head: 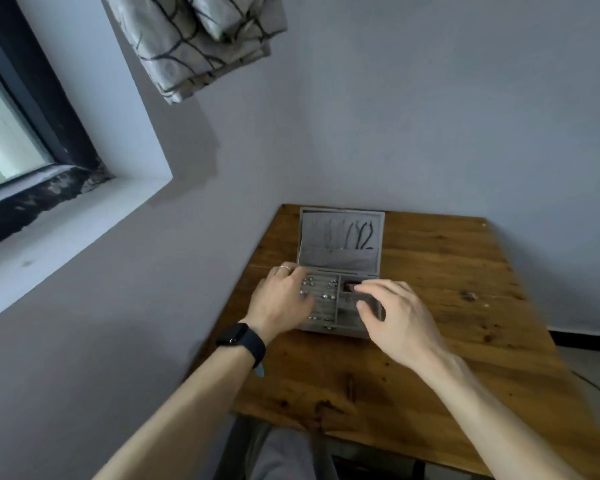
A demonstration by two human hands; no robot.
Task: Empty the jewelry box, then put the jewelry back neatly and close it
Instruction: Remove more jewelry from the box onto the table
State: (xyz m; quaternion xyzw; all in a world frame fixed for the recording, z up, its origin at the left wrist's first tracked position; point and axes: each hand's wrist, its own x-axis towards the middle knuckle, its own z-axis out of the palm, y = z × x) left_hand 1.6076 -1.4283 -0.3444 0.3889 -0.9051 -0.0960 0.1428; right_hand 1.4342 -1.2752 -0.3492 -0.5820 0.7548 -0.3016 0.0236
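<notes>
Head view: left hand [279,299], fingers loose, steadies the open jewelry box [340,262]; right hand [399,317], grip unclear, could scatter earrings [328,296].

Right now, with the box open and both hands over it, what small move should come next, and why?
Probably lift one of the earrings from the left rows onto the table. The jewelry box stands open, earrings sit in their rows and necklaces hang in the lid, so emptying seems barely begun, and the left hand lies over those rows.
</notes>
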